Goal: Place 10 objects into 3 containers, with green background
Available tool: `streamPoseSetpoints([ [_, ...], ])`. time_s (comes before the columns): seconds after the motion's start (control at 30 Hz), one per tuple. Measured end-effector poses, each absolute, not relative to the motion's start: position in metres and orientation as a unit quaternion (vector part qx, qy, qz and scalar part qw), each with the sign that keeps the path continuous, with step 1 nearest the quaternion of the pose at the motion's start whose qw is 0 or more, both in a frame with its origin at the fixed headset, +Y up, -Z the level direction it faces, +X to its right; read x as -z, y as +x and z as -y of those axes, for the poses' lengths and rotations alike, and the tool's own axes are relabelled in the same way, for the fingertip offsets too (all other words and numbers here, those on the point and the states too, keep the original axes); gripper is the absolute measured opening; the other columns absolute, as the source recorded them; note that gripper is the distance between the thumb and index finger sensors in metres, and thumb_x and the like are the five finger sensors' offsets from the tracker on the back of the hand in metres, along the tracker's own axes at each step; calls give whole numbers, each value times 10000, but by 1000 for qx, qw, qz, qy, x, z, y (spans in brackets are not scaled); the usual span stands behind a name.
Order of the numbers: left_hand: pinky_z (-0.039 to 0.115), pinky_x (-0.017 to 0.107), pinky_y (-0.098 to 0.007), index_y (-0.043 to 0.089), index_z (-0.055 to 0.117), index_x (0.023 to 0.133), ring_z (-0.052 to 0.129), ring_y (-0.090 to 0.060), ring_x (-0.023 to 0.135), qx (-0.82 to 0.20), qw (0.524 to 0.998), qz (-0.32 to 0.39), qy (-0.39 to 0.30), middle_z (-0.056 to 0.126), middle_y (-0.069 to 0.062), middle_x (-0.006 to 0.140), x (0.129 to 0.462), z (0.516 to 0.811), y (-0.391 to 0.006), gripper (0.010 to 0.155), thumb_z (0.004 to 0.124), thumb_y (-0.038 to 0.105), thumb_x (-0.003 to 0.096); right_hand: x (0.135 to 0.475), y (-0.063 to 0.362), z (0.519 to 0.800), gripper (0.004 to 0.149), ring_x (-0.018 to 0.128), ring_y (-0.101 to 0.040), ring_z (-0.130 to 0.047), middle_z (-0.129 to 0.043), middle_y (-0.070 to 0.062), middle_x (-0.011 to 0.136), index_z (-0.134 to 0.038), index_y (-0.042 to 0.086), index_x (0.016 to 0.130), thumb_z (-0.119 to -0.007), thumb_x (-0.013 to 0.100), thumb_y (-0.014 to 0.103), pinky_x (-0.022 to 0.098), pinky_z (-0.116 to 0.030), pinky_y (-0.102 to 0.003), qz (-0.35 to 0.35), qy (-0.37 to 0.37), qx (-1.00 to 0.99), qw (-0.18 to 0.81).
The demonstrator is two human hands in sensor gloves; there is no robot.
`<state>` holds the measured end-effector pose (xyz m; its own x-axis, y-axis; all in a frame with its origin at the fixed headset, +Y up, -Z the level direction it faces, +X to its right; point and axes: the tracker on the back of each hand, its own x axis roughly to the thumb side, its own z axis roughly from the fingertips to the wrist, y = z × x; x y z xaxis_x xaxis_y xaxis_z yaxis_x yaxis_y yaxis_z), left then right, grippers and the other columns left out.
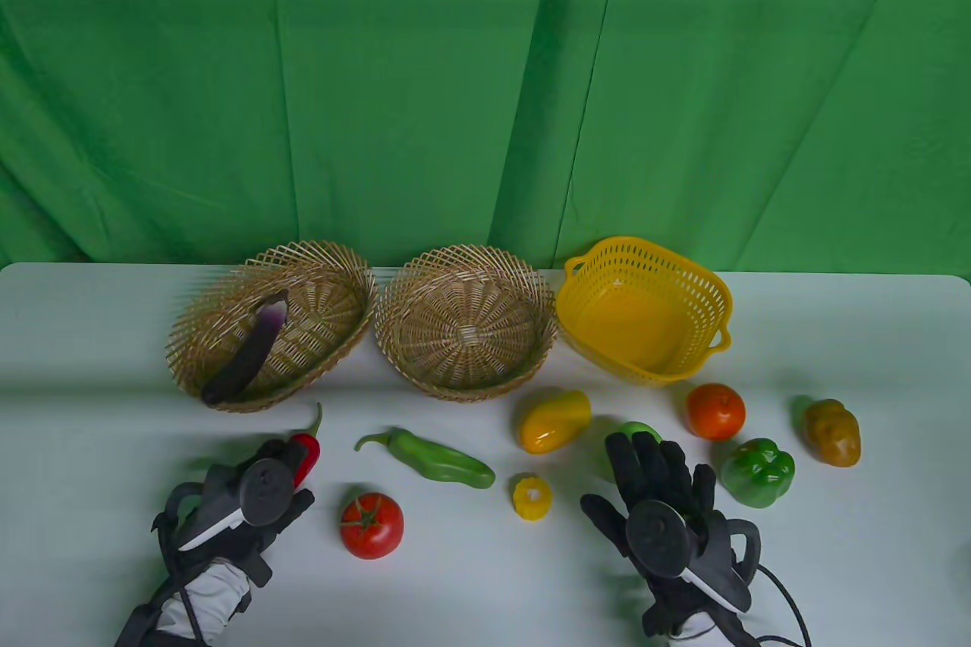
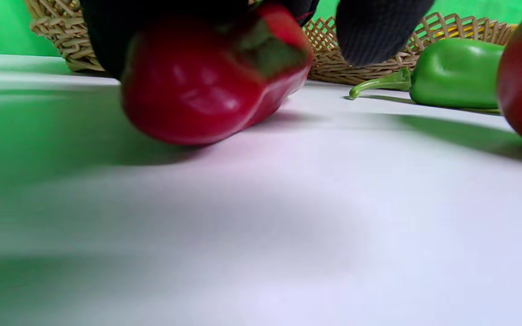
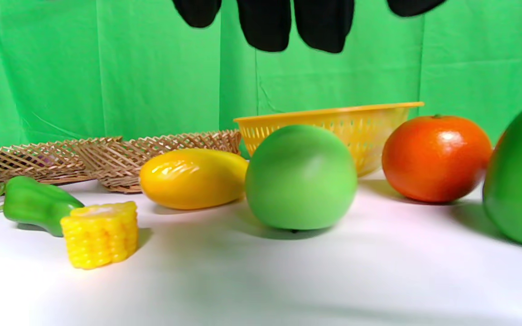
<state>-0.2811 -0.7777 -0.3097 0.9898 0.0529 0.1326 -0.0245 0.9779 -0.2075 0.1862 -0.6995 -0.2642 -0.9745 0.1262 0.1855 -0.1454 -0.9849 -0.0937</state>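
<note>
The right hand (image 1: 658, 503) half hides a round green fruit (image 3: 301, 177), fingers spread flat above it. The left hand (image 1: 254, 499) grasps a glossy red chili pepper (image 2: 206, 86).

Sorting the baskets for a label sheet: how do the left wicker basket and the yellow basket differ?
The left wicker basket is woven tan cane and oval; the yellow basket is slotted plastic, squarish, with handles. The wicker one holds an eggplant; the yellow one holds nothing. Both sit at the table's back.

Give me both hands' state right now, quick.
Left hand: fingers around the red chili pepper, which touches the table.
Right hand: open, fingers spread above the green ball, holding nothing.
</note>
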Motion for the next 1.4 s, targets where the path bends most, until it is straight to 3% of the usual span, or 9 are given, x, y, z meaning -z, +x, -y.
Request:
streamPoseSetpoints([
  [0.2, 842, 575, -409, 262, 417, 1107, 903, -331, 892, 23, 994, 68, -84, 635, -202, 1094, 312, 778, -276, 710, 794, 423, 527, 264, 186, 699, 803, 1099, -520, -469, -453, -200, 1253, -337, 245, 1198, -482, 553, 700, 734, -358, -785, 52, 89, -992, 68],
  [0.6, 844, 572, -424, 170, 380, 1119, 923, -354, 863, 28, 995, 63, -68, 664, -222, 1077, 312, 774, -275, 771, 801, 389, 511, 264, 187, 696, 799, 1099, -520, -469, -453, -199, 1253, -335, 251, 1197, -481, 553, 700, 734, -359, -785, 55, 91, -992, 72],
  [1.03, 836, 584, -417, 176, 382, 1128, 902, -351, 883, 5, 995, 91, -41, 651, -222, 1089, 310, 739, -263, 760, 790, 389, 523, 262, 186, 696, 805, 1099, -521, -468, -451, -197, 1253, -336, 243, 1199, -483, 553, 700, 734, -359, -784, 58, 94, -991, 73],
  [1.4, 831, 592, -413, 185, 375, 1132, 891, -346, 893, -25, 998, 63, 0, 641, -220, 1097, 350, 696, -257, 756, 782, 392, 529, 262, 187, 694, 804, 1100, -519, -467, -453, -196, 1253, -338, 244, 1199, -483, 552, 700, 734, -359, -784, 62, 92, -991, 78],
])
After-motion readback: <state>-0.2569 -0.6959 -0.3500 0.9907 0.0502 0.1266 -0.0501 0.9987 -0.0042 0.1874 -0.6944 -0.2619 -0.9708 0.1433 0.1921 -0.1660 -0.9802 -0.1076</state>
